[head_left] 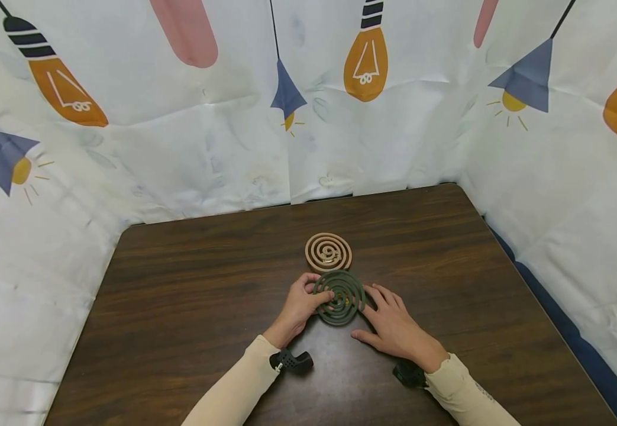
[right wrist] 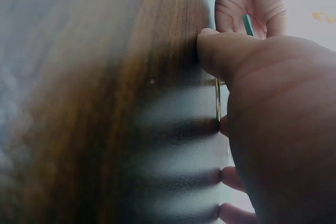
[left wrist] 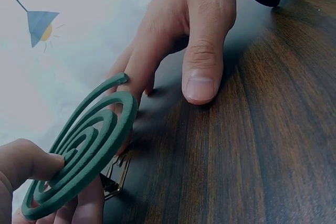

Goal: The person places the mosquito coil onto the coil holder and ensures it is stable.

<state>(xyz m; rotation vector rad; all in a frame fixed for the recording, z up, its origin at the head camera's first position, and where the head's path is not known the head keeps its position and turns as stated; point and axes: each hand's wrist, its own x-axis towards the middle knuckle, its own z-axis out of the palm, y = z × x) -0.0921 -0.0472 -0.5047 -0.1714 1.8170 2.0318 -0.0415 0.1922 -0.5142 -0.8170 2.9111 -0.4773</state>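
Note:
A green mosquito coil is tilted above the table, pinched by my left hand with the thumb on its upper face near the centre and fingers beneath. In the left wrist view the coil hides part of my right hand. That hand lies at the coil's right side, fingers spread and fingertips down at the tabletop. Under the coil is a small gold wire piece with a dark part; its kind is unclear. The wire also shows beside the right fingers, but contact is uncertain.
A brown mosquito coil lies flat on the dark wooden table, just beyond the green one. White printed sheets hang behind the table and along both sides. Each wrist wears a black camera.

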